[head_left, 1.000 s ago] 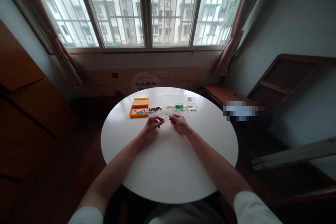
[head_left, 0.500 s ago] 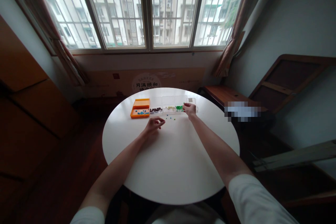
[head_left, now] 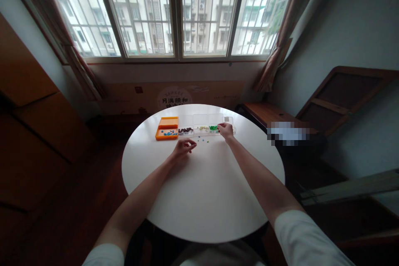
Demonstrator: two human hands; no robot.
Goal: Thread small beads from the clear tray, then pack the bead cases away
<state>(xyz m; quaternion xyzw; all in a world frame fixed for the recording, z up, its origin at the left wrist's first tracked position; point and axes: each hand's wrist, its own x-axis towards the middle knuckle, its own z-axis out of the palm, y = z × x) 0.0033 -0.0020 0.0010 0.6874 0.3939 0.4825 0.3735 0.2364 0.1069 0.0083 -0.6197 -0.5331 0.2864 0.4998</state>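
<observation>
My right hand [head_left: 225, 129] is closed in a pinch at the edge of the green pieces [head_left: 213, 128], over the right part of a clear plastic box [head_left: 208, 119]. Whatever lies between its fingertips is too small to make out. Lower and to the left, my left hand [head_left: 184, 146] rests near the table with thumb and forefinger brought together; I cannot see what they hold. Cream pieces [head_left: 203, 128] and dark brown pieces [head_left: 186, 130] fill other parts of the clear box. Small blue pieces [head_left: 170, 133] lie in an open orange case [head_left: 159, 136].
A few tiny loose pieces [head_left: 203, 140] lie between my hands on the round white table [head_left: 205, 199]. Behind it, a long printed cardboard box [head_left: 124, 95] stands under the window. To the right is a low wooden bench [head_left: 264, 112].
My right hand's fingertips have dipped slightly toward the green pieces. My left hand keeps its place and its pinch. The view has shifted very little.
</observation>
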